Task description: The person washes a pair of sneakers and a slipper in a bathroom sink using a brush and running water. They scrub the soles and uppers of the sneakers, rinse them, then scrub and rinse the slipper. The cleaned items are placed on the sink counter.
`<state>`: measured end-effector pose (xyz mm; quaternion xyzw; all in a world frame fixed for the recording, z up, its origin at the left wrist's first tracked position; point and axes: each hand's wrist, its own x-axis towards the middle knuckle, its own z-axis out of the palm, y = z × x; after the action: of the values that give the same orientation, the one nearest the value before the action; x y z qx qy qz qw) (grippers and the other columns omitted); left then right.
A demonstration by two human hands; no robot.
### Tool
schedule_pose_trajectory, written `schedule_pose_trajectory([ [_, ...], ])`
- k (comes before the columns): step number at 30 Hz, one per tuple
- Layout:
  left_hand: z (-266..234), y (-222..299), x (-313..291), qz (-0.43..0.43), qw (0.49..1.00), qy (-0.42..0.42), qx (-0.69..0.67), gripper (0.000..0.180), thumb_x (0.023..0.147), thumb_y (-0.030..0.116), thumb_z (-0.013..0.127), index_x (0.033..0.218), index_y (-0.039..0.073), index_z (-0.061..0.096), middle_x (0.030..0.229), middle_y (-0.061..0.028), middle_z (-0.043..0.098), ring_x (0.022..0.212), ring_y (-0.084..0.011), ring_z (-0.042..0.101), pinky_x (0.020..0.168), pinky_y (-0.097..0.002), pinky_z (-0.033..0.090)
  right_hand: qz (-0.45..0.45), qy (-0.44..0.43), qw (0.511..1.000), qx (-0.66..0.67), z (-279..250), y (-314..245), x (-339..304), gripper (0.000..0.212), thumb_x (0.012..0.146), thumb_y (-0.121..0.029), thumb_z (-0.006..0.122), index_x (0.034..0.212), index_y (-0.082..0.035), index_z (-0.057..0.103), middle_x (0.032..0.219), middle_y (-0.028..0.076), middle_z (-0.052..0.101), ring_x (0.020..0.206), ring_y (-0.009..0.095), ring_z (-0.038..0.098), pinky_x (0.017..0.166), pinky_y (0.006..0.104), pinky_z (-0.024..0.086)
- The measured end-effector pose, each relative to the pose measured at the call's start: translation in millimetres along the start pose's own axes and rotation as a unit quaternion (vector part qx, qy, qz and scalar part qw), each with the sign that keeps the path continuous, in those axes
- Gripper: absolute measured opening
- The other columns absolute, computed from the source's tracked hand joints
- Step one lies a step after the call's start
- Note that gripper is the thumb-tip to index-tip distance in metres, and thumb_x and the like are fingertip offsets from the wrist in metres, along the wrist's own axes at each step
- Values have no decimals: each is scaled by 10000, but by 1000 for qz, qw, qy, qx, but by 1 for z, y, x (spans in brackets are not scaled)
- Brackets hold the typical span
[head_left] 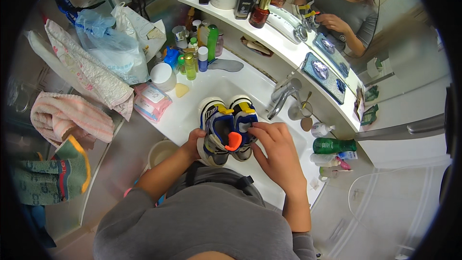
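Note:
A pair of small children's sneakers [216, 137] in blue, white, grey and black, with yellow pull tabs and an orange heel piece, is held side by side over the white sink. My left hand [193, 142] grips the left shoe's outer side, its thumb showing and its other fingers hidden beneath. At the right sneaker [243, 108], my right hand [274, 149] has its bent fingertips at the edge of the opening, with the thumb lower along the side. Something grey shows inside that opening. A loose grey insole [226, 65] lies on the far sink ledge.
The faucet [284, 97] rises at the sink's right, beside a glass cup [299, 110]. Bottles [191, 65] and a pink wipes pack [151, 102] stand along the left ledge. A shelf [288, 43] holds cosmetics and a phone [323, 74]. Towels [72, 115] hang left.

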<state>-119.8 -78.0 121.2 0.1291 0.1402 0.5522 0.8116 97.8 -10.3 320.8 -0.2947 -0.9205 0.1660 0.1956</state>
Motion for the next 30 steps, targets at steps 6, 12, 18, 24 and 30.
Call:
schedule_pose_trajectory([
  [6,-9,-1,-3,-24,999,-5,32,885,700,474,653,1450,52,443,1349,-163,595,1189,-283,625,1035,-430,504,77,-52,984,-154,32,-5,5,330,825,-42,625,1154,-70,601,1093,59,631,788,242,675,632,376,546],
  [12,-8,-8,0,-2,999,-21,43,886,722,500,628,1471,72,424,1385,-151,571,1223,-288,601,1067,-444,474,95,-46,970,-220,50,-5,2,248,782,-69,645,1025,-67,597,964,60,571,688,179,676,522,317,536],
  [18,28,-1,2,59,995,2,82,923,724,562,633,1491,101,407,1437,-142,533,1275,-292,564,1109,-452,434,80,30,984,-159,37,-13,-12,258,783,-89,644,1040,-77,619,1120,33,591,967,171,623,710,320,535],
  [24,5,3,0,55,997,-5,56,893,728,540,629,1480,101,427,1430,-143,540,1269,-289,569,1102,-446,445,-29,73,985,-154,49,1,-22,245,836,-118,617,1077,-83,589,1120,43,599,1179,224,541,1021,412,368],
  [30,-11,0,-2,2,999,-14,39,845,750,509,581,1475,100,433,1429,-157,538,1262,-299,572,1094,-448,453,9,35,998,-49,53,4,-28,342,850,-173,655,1170,-83,575,1062,81,573,1127,259,544,999,435,348],
])
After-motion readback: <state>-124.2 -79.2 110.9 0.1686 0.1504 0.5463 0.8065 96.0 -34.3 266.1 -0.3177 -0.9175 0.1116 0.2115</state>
